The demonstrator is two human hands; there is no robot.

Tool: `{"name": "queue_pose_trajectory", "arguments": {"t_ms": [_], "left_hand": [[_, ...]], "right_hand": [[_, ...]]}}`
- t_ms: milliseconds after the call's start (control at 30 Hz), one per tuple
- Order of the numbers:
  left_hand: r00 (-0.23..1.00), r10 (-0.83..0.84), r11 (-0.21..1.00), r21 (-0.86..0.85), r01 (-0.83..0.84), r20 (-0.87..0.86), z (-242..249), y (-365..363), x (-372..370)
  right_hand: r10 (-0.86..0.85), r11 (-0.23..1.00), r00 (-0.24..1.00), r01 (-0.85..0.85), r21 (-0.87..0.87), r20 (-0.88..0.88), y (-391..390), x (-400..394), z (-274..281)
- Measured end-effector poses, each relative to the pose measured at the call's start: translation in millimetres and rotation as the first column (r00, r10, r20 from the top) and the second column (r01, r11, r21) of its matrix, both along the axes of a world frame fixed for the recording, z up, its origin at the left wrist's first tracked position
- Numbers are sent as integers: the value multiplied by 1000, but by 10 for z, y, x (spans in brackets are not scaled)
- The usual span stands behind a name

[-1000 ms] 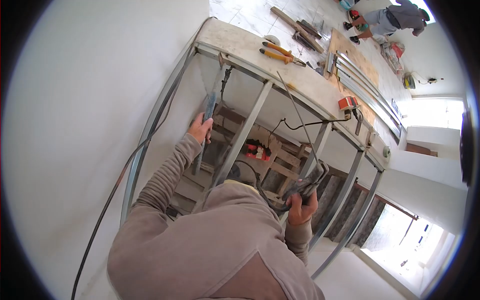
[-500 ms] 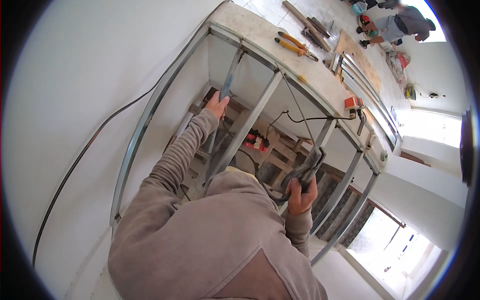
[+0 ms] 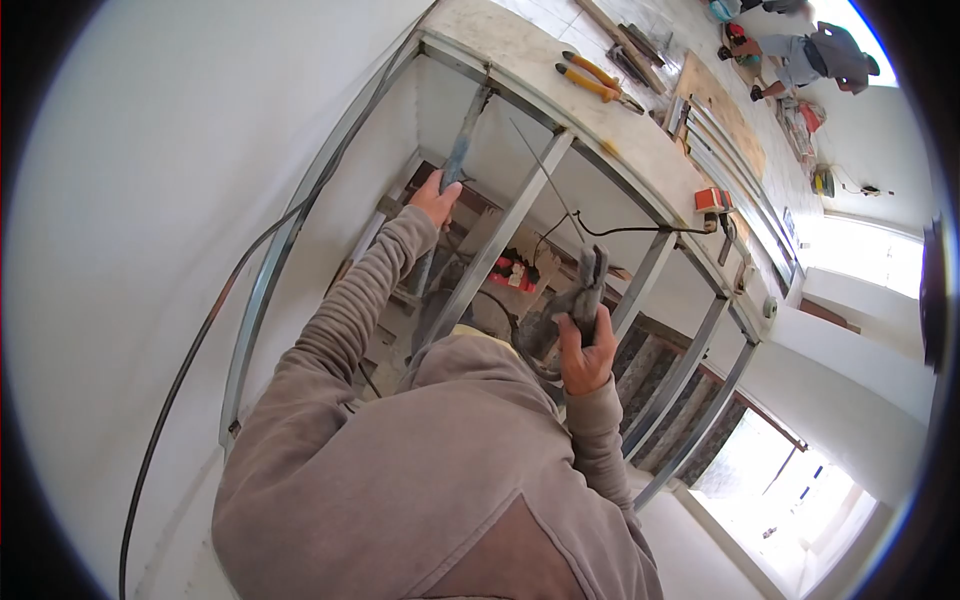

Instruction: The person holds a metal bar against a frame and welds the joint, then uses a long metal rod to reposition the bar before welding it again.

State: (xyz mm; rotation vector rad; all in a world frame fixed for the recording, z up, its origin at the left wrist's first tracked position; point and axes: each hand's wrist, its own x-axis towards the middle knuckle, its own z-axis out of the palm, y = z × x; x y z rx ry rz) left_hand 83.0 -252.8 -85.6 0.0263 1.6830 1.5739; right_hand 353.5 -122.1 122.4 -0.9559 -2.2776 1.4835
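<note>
My left hand [image 3: 437,202] is closed around a grey metal bar [image 3: 463,145], whose upper end meets the metal frame [image 3: 645,275] near its back corner. In my right hand [image 3: 588,352] is a dark welding electrode holder [image 3: 592,285], gripped with the thumb along its side. A thin welding rod [image 3: 545,172] sticks out of its jaws, up and to the left. The tip of the rod is apart from the bar. Part of the holder's cable is hidden by my hood.
Orange-handled pliers [image 3: 600,82] lie on the ledge [image 3: 510,40] behind the frame, with a red box [image 3: 712,200] further right. A black cable [image 3: 210,320] hangs along the left wall. Another person [image 3: 825,55] works at the upper right, near metal lengths [image 3: 735,170] on the floor.
My right hand has moved left and slightly up, and the holder now points more upright. The rod's tip has shifted left, nearer the bar. The left hand keeps its hold. The wall cable appears further right.
</note>
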Motion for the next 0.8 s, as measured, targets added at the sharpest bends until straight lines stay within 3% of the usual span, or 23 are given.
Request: {"name": "queue_pose_trajectory", "arguments": {"t_ms": [167, 367, 800], "left_hand": [[999, -27, 1000, -8, 27, 31, 77, 16, 11], [998, -53, 998, -26, 52, -19, -14, 29, 10], [986, -126, 980, -165, 107, -107, -179, 64, 12]], "right_hand": [[103, 979, 994, -94, 179, -42, 42, -361, -101], [203, 947, 978, -184, 263, -47, 61, -765, -181], [237, 915, 971, -232, 331, 27, 157, -927, -409]]}}
